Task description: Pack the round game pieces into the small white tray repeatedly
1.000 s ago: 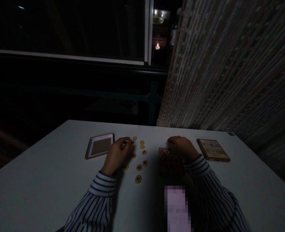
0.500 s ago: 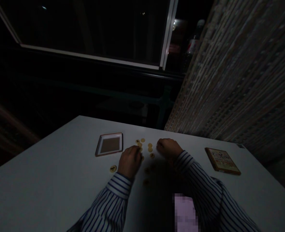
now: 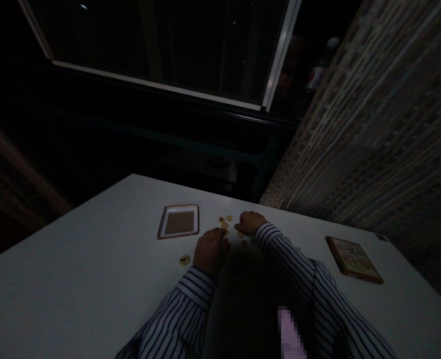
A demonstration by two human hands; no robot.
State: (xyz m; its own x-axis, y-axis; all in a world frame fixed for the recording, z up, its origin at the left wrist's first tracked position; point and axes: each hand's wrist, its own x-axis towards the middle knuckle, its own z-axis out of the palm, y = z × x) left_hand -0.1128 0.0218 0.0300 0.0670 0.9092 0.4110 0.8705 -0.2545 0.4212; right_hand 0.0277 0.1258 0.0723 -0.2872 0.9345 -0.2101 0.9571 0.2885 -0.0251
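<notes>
Several round, pale wooden xiangqi pieces (image 3: 224, 225) lie in a loose cluster on the white table, some marked with dark characters. My left hand (image 3: 208, 250) rests at the near left of this cluster, fingers curled down beside a partly covered piece. Across from it, my right hand (image 3: 250, 222) is closed, its fingertips at a piece (image 3: 240, 234) half hidden beneath them. Whatever either hand's fingers enclose is hidden. A single marked piece (image 3: 184, 260) lies apart, left of my left hand. Deep shadow covers the tabletop between my forearms.
A shallow open tray (image 3: 161, 230) with a light rim lies left of the pieces. To the right lies a flat box with a printed picture (image 3: 355, 259). A bead curtain (image 3: 340, 139) hangs at the table's far right edge, and a bottle (image 3: 317, 75) stands behind it.
My right hand has moved left and closer to my left hand, now covering pieces that showed before. The view has shifted slightly. The separate piece stays where it lay on the table.
</notes>
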